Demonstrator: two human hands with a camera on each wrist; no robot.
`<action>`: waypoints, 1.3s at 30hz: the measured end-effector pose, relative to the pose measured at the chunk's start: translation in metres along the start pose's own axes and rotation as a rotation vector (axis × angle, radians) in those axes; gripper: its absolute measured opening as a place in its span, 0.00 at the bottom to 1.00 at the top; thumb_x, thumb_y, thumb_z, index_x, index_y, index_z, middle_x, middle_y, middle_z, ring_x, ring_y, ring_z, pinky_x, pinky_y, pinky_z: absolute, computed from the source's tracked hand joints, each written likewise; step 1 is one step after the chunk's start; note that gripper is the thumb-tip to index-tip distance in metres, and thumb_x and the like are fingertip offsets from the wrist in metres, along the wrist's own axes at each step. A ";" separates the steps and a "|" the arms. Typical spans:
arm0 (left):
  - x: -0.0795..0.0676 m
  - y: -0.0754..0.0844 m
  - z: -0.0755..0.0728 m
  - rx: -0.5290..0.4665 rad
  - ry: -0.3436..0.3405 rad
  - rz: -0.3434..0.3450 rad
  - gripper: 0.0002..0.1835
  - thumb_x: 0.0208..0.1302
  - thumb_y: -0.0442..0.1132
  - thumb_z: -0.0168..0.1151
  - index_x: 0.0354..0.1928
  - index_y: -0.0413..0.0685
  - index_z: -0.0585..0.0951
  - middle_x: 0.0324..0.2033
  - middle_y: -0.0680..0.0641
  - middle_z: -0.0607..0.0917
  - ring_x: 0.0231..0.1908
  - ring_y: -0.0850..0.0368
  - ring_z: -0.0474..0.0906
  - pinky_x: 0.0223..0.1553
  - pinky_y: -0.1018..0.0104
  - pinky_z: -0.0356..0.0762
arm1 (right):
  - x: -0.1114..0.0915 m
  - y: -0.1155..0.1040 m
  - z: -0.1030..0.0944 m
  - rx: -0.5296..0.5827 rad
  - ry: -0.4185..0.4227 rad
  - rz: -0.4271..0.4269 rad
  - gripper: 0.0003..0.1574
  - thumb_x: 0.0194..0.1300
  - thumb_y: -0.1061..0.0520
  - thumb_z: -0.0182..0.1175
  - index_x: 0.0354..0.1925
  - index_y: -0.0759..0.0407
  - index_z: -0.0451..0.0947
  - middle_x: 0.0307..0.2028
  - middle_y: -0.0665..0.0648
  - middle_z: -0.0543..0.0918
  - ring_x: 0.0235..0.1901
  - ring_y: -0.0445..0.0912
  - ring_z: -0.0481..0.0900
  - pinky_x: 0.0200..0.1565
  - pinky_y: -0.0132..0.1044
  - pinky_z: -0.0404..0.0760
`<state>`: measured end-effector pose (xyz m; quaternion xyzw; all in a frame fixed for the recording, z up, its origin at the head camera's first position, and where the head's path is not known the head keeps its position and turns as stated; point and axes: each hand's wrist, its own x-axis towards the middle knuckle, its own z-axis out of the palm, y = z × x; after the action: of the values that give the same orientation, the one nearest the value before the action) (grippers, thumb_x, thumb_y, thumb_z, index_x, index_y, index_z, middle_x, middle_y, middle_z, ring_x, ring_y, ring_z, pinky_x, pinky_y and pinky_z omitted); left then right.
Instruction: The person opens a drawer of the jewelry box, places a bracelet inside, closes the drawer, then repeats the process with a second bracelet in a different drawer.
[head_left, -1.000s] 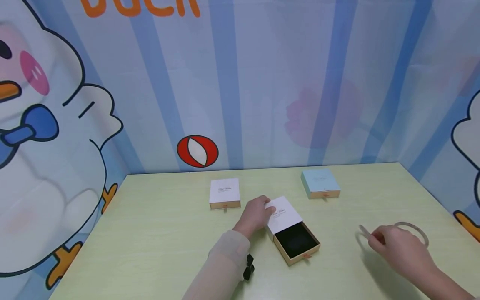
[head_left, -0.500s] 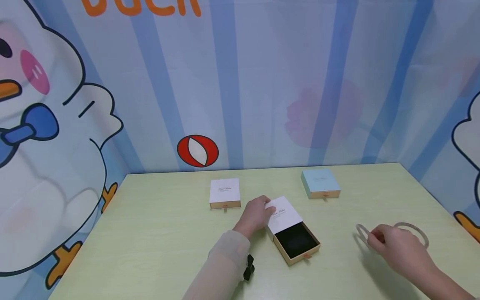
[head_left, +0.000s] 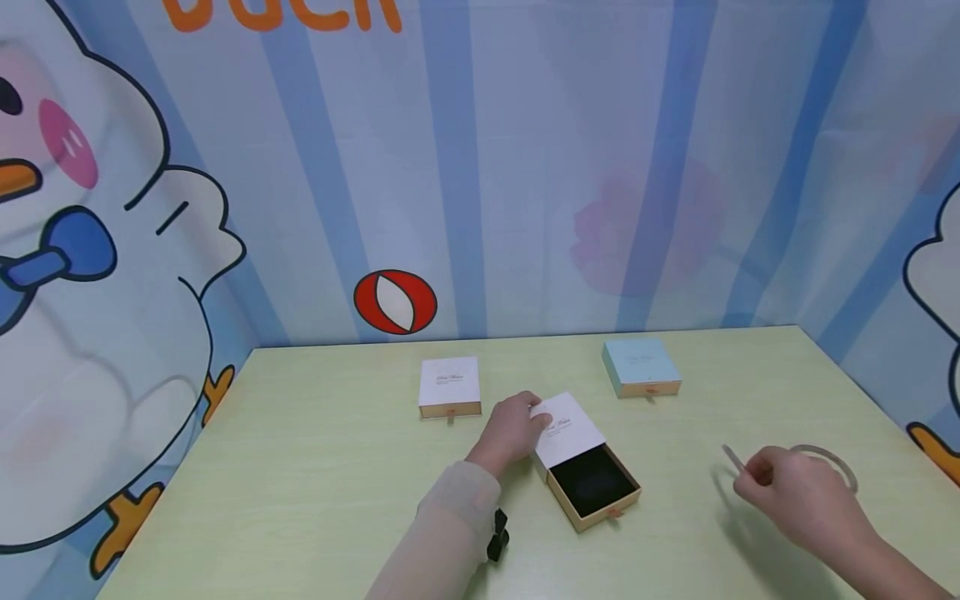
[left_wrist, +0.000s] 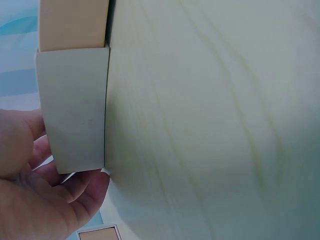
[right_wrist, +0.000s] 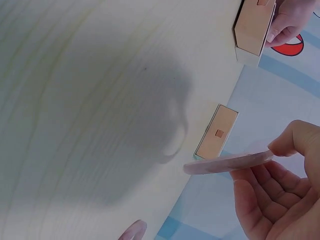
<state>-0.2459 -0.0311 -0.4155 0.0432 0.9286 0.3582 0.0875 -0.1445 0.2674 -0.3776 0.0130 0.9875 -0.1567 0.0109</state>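
Note:
My left hand (head_left: 512,432) grips the back corner of a white drawer box (head_left: 568,427), thumb on top. The drawer (head_left: 594,482) is slid partway out toward the front, showing a black lining. In the left wrist view, fingers curl around the end of the sleeve (left_wrist: 75,110). My right hand (head_left: 810,498) is raised over the table at right. It pinches a pale bangle (right_wrist: 227,162) between thumb and fingers, seen nearly edge-on in the right wrist view. A second pale bangle (head_left: 831,458) shows behind the hand, partly hidden by it.
A closed white box (head_left: 450,386) stands at the back, left of the open one. The light blue box (head_left: 643,367) is at the back right. Behind the pale wooden table (head_left: 315,483) hangs a cartoon-printed backdrop (head_left: 510,167).
The bangle pinched in my right hand has turned, first showing its ring opening and then nearly edge-on again. My left hand and the boxes stay in place.

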 end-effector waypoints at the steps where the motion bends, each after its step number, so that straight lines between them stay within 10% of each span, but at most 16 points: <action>1: 0.000 0.000 0.000 0.001 0.001 0.000 0.19 0.69 0.44 0.54 0.58 0.44 0.74 0.53 0.44 0.79 0.43 0.53 0.73 0.49 0.58 0.72 | 0.000 0.000 0.000 0.000 0.009 -0.007 0.13 0.57 0.54 0.59 0.30 0.64 0.80 0.21 0.49 0.80 0.19 0.41 0.71 0.23 0.36 0.70; 39: 0.000 0.000 -0.001 0.024 0.015 0.037 0.18 0.68 0.43 0.55 0.56 0.43 0.75 0.50 0.44 0.81 0.41 0.53 0.74 0.48 0.58 0.73 | -0.002 0.001 0.000 0.109 0.031 -0.035 0.13 0.56 0.55 0.58 0.32 0.65 0.81 0.24 0.50 0.82 0.21 0.40 0.75 0.24 0.34 0.72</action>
<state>-0.2461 -0.0322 -0.4149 0.0586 0.9324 0.3490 0.0736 -0.1427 0.2685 -0.3776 -0.0012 0.9776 -0.2103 -0.0077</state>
